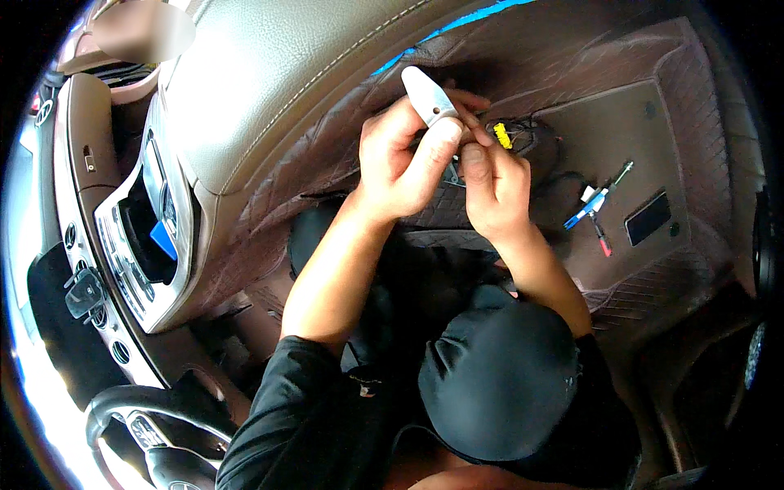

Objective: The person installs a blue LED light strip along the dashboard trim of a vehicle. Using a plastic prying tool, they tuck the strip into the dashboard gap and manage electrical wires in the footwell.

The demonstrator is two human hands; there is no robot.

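Note:
My left hand [396, 163] grips a smooth silver piece [419, 88] with a small dark hole, its thumb pressed on the front and fingers behind. My right hand [496, 188] is closed just below and right of that thumb, its thumb and fingers pinched at the piece's lower end; exactly what they grip there is hidden. Behind my hands, a yellow item [502, 136] lies by a dark bundle. To the right, a blue-and-white tool [586, 211], a red-handled tool [602, 238] and a black phone [647, 218] lie on the mat [629, 147].
A beige leather seat [245, 82] curves along the upper left. The centre console [122, 245] holds a blue item [163, 239]. A steering wheel [114, 402] is at lower left, with the dashboard [90, 180] along the left. My black-clad knee [498, 376] fills the lower middle.

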